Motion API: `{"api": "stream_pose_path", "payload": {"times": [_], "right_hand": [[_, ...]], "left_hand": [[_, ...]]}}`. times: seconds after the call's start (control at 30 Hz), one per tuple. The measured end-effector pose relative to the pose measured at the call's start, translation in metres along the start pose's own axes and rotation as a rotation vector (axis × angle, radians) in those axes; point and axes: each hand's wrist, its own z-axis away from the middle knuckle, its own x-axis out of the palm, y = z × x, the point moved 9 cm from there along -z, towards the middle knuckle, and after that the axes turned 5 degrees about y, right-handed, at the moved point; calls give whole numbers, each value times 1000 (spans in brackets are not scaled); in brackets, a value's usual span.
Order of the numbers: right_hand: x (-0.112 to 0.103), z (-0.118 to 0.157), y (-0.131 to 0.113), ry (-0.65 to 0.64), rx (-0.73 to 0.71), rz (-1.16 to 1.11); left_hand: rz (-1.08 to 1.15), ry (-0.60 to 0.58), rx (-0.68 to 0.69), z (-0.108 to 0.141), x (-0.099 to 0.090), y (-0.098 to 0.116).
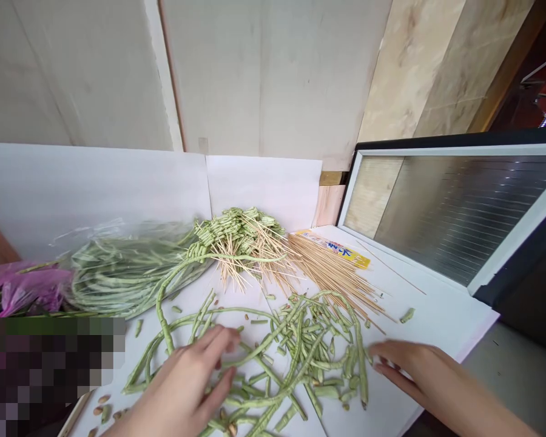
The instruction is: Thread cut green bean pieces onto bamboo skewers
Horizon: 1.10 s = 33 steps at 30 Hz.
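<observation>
"Green beans (pixel 299 340) lie in a loose tangle on the white table (pixel 437 315), between the two hands. How do they handle?"

"Light, I'd judge. The long ones should flex, yet snap if bent sharply, and the skins may slip a little. I'd take one near its middle, or by a free end, like the tip at the right edge. The short pieces (pixel 327 391) look stiffer and suit a fingertip pinch."

"And the hands?"

"The left hand (pixel 186 370) is over the left part of the tangle, thumb and fingers apart; no clear grip shows. The right hand (pixel 412 364) is just beside the right edge, fingers loosely bent and close together. I can't tell whether they pinch anything."

"What else is around?"

"A glass panel (pixel 473 212) at the right, then a clear bag (pixel 131 273) of long beans at the left, a stack of skewered beans (pixel 227 230) at the back, loose sticks (pixel 332 273), a yellow wrapper (pixel 359 261) and some brown bits (pixel 104 399), perhaps seeds."

"Anything in the way?"

"Mostly the strands themselves, crossing over the short pieces. Stick ends also come near the far edge."
</observation>
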Motion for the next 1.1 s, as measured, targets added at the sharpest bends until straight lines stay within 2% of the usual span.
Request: {"api": "stream_pose_path", "payload": {"times": [0.03,0.13,0.23,0.37,0.57,0.67,0.8,1.0,1.1], "right_hand": [[15,-19,-4,-118,-31,-30],[39,-72,-9,-122,-75,-40],[66,-104,-12,-122,-115,-56],[87,-111,-16,-139,-158,-57],[92,-99,-16,-83,-172,-8],[94,-100,-16,-33,-171,15],[88,-101,-16,61,-157,15],[61,-95,-21,201,-139,-61],[48,-90,-26,252,-159,-122]], "left_hand": [[-9,-65,-38,-16,10,7],[-72,-175,-129,-62,37,22],[-127,-234,-152,-100,64,33],[-161,-257,-166,-129,89,45],[-186,-333,-222,-139,114,43],[-180,-325,-196,-141,118,38],[-162,-284,-157,-142,113,38],[-119,-353,-108,-135,103,54],[-32,-330,-103,-135,95,62]]}}
